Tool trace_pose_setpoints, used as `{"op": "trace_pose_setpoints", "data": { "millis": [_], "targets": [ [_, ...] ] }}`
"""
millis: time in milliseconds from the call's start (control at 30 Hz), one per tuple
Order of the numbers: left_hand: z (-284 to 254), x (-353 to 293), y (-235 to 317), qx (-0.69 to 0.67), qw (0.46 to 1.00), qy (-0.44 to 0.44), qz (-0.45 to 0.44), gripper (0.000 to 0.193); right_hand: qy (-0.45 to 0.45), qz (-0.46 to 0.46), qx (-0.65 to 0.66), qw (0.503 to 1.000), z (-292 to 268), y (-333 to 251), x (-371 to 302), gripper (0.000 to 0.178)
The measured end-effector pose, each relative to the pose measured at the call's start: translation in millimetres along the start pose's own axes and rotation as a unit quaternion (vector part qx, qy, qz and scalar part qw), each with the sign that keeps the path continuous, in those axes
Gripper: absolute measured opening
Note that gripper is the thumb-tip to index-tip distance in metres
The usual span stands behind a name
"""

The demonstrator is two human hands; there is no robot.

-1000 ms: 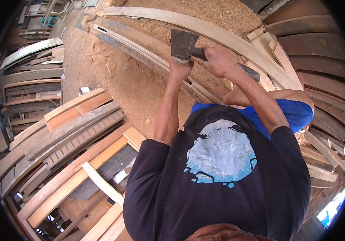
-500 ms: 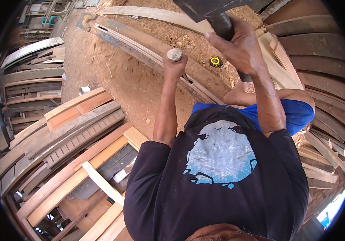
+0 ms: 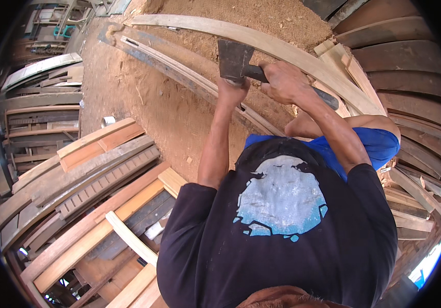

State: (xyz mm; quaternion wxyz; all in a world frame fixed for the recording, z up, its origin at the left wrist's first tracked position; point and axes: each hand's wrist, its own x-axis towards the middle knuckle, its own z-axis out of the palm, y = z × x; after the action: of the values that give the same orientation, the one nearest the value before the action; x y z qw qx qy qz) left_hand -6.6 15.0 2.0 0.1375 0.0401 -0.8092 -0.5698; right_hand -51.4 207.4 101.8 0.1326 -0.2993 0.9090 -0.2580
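Observation:
My left hand [image 3: 232,96] is closed around an upright chisel, with only the round top end of its handle [image 3: 237,81] showing; the blade is hidden below my fist. My right hand [image 3: 286,82] grips the dark handle of a mallet [image 3: 234,59]. The blocky mallet head is right over the chisel's top end and seems to touch it. Beneath my left hand runs a long, narrow wooden piece [image 3: 175,67] with slots cut in it, lying on a wider worn plank [image 3: 108,35]. My bare foot [image 3: 302,126] rests near this piece.
A long, pale curved board [image 3: 200,23] lies beyond the mallet, on ground strewn with sawdust. Planks and frames [image 3: 97,215] are stacked at my left. Dark boards [image 3: 400,56] line the right side. A white cup-like object [image 3: 108,121] sits by the left stack.
The mallet has swung down and left from its raised position onto the chisel's end. My left hand has barely shifted. The yellow and black tape measure is now hidden.

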Motion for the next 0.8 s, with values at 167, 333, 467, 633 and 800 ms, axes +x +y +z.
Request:
{"op": "trace_pose_setpoints", "data": {
  "millis": [167, 333, 467, 633, 800],
  "targets": [
    [-7, -17, -23, -0.003, 0.997, 0.006, -0.081, 0.026, 0.135, -0.031, 0.191, 0.972, -52, -31, -6, 0.029],
    [-17, -20, -11, -0.015, 0.998, -0.002, -0.065, 0.025, 0.188, -0.077, 0.412, 0.888, -29, -38, 9, 0.031],
    [-10, -26, -6, 0.004, 0.999, -0.002, -0.051, 0.023, -0.025, -0.005, -0.019, 0.999, 7, -9, 4, 0.025],
    [-1, -22, -32, 0.007, 0.997, -0.01, -0.072, 0.03, 0.002, 0.003, 0.152, 0.988, -16, -11, -2, 0.038],
    [-14, -6, -29, -0.038, 0.994, 0.053, -0.089, 0.017, 0.071, 0.022, 0.287, 0.955, -41, -24, -12, 0.039]
  ]
}}
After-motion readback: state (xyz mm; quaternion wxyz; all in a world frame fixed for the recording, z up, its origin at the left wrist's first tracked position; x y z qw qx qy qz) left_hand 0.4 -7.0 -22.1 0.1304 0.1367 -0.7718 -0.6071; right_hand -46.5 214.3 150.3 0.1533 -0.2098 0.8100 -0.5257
